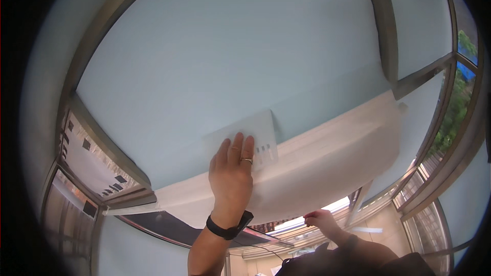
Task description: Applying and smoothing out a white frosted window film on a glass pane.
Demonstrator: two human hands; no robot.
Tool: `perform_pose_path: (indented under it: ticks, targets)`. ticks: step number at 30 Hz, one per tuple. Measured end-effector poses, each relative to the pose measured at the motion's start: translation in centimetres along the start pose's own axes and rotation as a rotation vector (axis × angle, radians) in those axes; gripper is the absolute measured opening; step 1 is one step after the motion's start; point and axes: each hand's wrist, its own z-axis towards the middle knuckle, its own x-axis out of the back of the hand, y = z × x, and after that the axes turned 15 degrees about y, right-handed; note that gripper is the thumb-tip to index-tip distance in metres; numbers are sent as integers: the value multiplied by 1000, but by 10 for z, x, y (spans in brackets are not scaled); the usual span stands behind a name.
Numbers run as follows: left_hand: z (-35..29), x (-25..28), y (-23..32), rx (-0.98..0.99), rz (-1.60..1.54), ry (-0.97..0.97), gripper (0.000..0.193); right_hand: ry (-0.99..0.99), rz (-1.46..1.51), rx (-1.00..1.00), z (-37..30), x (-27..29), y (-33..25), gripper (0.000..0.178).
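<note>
My left hand (232, 171) presses its outstretched fingers on a translucent white plastic scraper card (262, 128) with a row of slots. The card lies against a pale blue frosted pane (230, 51), close to the upper edge of a whitish sheet. That thin sheet (327, 168) hangs loose across the lower part of the pane, sagging away from it. My right hand (319, 220) is below the sheet at the lower right. Its fingers are curled together; whatever they hold is too small to make out.
Metal frame bars (386, 25) border the pane. At the left, a panel (94, 158) carries dark square patches. Clear glass at the right shows green foliage (450, 117). A dark cable (261, 248) runs near the bottom, and a pale strip (367, 230) lies beyond my right wrist.
</note>
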Motion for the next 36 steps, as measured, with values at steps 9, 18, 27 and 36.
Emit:
perform_pose_path:
  ticks: [9,18,27,36]
  targets:
    - [-5,25,-79,74,112,76,46,-22,130,-17,-2,4,13,17]
    - [-58,41,-98,133,17,4,59,-51,115,-59,5,-20,19,17]
    - [-92,54,-146,181,102,-17,60,-22,43,-59,8,-29,21,15]
    - [-71,71,-205,202,188,48,57,-74,-59,59,11,-38,25,17]
